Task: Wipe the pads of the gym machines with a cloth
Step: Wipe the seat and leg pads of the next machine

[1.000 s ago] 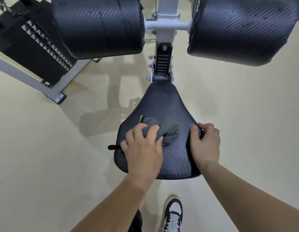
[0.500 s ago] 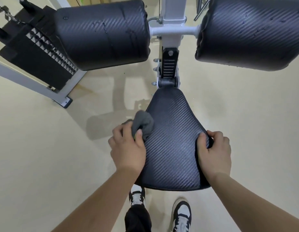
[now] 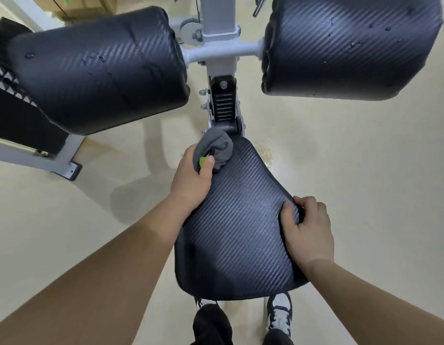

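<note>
Gripping the bunched grey cloth (image 3: pixel 217 145), the left hand (image 3: pixel 191 179) has travelled up the black saddle-shaped seat pad (image 3: pixel 236 235). Half a second ago it was at the pad's left edge about halfway along. Now it is at the narrow far tip, with the cloth pressed where the pad meets the black ribbed bracket (image 3: pixel 224 105). A second ago the cloth lay on the pad's wide near part. The fingers are curled round the cloth, thumb on top beside a small lime-green tag (image 3: pixel 202 160). The right hand (image 3: pixel 308 230) has kept its place on the pad's right rim, thumb on the top face and fingers wrapped over the edge.

The seat pad has a slightly glossy skin with a fine diagonal carbon-weave pattern. It is wide and rounded near the person and tapers away. Beyond it, the fat black left roller pad (image 3: pixel 96 70) and the fat black right roller pad (image 3: pixel 352 46) carry the same weave. Each is a stubby cylinder dotted with droplets. They sit on either end of a white metal crossbar (image 3: pixel 223 54) fixed to a square white metal post (image 3: pixel 218 16). The cloth is soft and crumpled. Below lies a smooth cream floor (image 3: pixel 365 175), with a black-and-white trainer (image 3: pixel 280 312) showing under the pad's near edge.
</note>
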Available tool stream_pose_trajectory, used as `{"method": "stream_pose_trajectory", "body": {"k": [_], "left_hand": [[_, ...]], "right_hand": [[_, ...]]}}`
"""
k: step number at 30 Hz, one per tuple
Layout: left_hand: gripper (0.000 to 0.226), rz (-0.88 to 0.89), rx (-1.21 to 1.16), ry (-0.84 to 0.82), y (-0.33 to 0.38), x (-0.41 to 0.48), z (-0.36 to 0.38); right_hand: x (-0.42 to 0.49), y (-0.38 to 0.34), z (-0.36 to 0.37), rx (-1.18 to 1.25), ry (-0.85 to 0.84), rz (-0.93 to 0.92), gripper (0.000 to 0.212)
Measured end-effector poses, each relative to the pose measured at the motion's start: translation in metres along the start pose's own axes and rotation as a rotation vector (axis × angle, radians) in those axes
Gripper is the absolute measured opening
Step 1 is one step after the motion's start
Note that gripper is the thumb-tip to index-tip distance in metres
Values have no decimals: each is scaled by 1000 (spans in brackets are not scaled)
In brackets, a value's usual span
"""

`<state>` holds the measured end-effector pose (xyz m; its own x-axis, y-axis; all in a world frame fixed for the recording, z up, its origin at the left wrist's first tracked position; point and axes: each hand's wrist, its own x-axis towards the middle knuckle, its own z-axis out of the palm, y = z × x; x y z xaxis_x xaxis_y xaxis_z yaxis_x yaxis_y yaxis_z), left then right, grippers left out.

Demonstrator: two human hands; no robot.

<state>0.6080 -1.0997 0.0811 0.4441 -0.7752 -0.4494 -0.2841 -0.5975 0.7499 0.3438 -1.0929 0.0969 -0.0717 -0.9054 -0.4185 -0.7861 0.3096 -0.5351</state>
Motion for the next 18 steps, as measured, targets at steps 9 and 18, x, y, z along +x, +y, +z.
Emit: {"method": "stream_pose_trajectory", "body": {"k": [9, 18], "left_hand": [[43, -208, 49, 339, -46, -139, -7], [50, -652, -359, 831, 0, -227, 93]], "right_hand": [[0, -7, -1, 47, -32, -11, 33], [-6, -2, -13, 74, -125, -56, 37]]}}
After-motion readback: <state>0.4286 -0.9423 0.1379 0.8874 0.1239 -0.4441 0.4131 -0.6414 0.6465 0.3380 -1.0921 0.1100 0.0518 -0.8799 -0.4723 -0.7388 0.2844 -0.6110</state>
